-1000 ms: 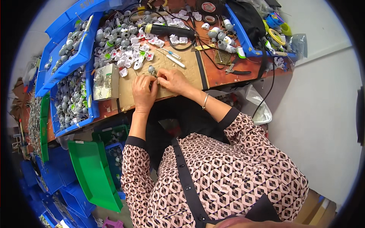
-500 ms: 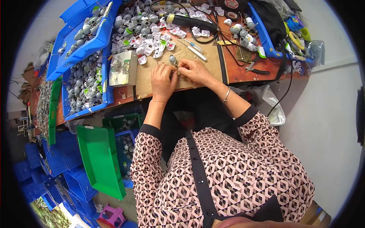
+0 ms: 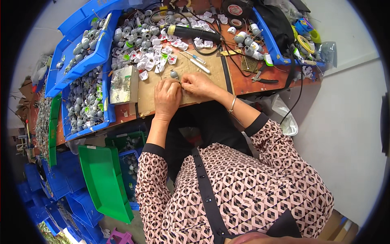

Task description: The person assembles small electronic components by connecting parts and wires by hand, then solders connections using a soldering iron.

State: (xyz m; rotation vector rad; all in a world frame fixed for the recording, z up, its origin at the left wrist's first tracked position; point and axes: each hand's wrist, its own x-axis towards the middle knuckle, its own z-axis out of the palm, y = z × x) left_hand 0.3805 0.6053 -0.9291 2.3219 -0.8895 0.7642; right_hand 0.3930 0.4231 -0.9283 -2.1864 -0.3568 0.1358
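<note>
Over the brown cardboard mat (image 3: pixel 151 94) my two hands meet, fingers closed and nearly touching. My left hand (image 3: pixel 167 98) pinches a small grey ball-shaped part (image 3: pixel 174 74), whose round end stands out beyond the fingertips. Beside it, the fingers of my right hand (image 3: pixel 198 85) are pressed together close to the same part; what they grip is hidden. Just beyond the hands lie a white pen-like tool (image 3: pixel 200 66) and a thin screwdriver with a pale blue handle (image 3: pixel 198 59). White plastic shells (image 3: pixel 149 62), some with red or green bits, are heaped farther off.
Blue trays (image 3: pixel 109 112) of grey parts line the left, beside a small box (image 3: pixel 124 84). A black cylindrical tool with a cable (image 3: pixel 194 33) lies at the back. Pliers (image 3: pixel 264 77) and another blue tray (image 3: pixel 271 38) are on the right. A green tray (image 3: pixel 101 179) stands below the table.
The whole view has shifted, so the table sits slightly farther left. My hands stay together at the mat; the grey part's lower end is now more covered by the fingers.
</note>
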